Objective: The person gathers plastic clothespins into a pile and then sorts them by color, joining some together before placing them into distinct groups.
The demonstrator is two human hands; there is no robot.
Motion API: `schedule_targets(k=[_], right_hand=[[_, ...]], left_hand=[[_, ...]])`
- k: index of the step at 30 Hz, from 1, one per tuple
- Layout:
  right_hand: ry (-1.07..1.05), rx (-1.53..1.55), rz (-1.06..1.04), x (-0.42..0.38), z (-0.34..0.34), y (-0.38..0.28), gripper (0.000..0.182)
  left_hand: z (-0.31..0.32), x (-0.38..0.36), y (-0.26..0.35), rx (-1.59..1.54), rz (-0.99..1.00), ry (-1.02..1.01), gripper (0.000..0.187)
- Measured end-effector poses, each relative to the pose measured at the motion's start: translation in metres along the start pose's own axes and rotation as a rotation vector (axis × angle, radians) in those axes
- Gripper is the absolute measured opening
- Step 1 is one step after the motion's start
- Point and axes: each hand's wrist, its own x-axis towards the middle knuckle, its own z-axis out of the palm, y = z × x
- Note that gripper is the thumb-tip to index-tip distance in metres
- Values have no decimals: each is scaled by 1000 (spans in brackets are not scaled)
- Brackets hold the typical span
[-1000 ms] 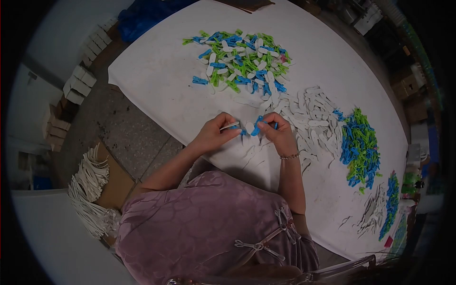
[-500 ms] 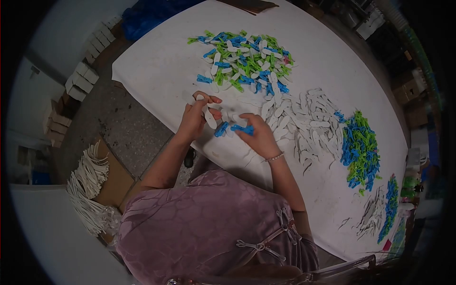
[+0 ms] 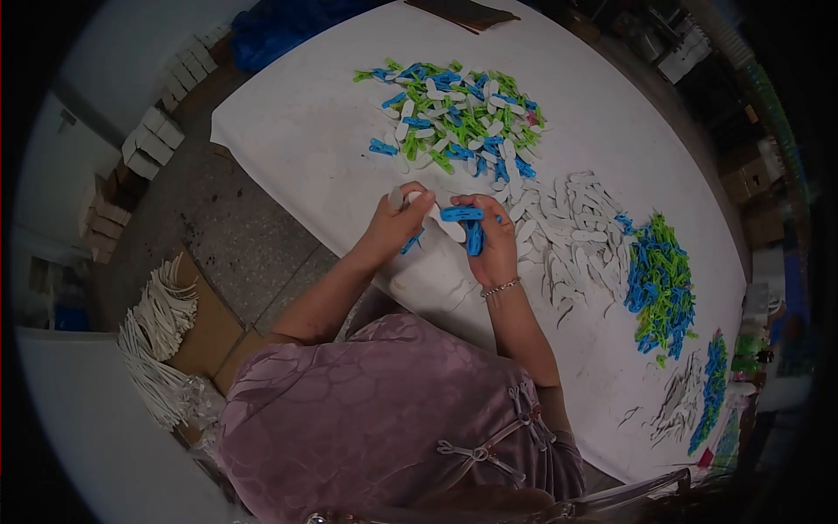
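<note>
My left hand (image 3: 394, 225) is closed on a white strip with rounded ends (image 3: 449, 229), which slants down toward the other hand. A second white rounded end (image 3: 396, 199) sticks up at its fingers. Curled around blue clothespins (image 3: 461, 213), my right hand (image 3: 496, 244) holds one level against the white strip and another (image 3: 474, 237) hanging below it. A further blue clothespin (image 3: 413, 241) shows just under my left hand, partly hidden by it. Both hands are close together over the near edge of the table.
On the white table (image 3: 305, 113), a mixed pile of green and blue clothespins and white strips (image 3: 454, 113) lies beyond my hands. Loose white strips (image 3: 576, 236) spread to the right, with a clothespin heap (image 3: 661, 284) past them. White cord bundles (image 3: 161, 323) lie at lower left.
My two hands have come together. The right has lifted its blue clothespins up to the white strip, and the left has shifted right and turned inward.
</note>
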Motion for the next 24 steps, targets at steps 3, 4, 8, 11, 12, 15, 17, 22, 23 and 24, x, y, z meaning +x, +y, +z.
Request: schedule_targets(k=[3, 4, 8, 11, 12, 15, 17, 22, 23, 24], right_hand=[[-255, 366, 87, 4, -29, 4, 15], [-258, 367, 90, 6, -36, 4, 15], [-264, -599, -14, -4, -14, -4, 21], [-237, -1247, -144, -11, 14, 9, 27], [-232, -1374, -167, -10, 17, 13, 30], [-389, -1039, 22, 4, 1, 26, 32], [-400, -1078, 36, 8, -11, 26, 30], [-441, -1442, -380, -7, 0, 23, 24], [-507, -1527, -407, -8, -2, 30, 22], [-576, -1612, -435, -8, -1, 35, 21]], left_hand=[[-15, 9, 2, -137, 25, 217, 22], [-24, 12, 4, -254, 22, 327, 21], [-54, 9, 15, -29, -95, 397, 22], [-49, 3, 11, 1, -52, 319, 21], [-45, 1, 9, 13, -31, 226, 19], [-33, 0, 13, -40, 20, 184, 17], [-37, 1, 14, -108, 48, 233, 16], [-86, 18, 5, -185, 31, 382, 20], [-89, 20, 5, -64, -21, 311, 22], [-84, 21, 5, -63, -18, 302, 22]])
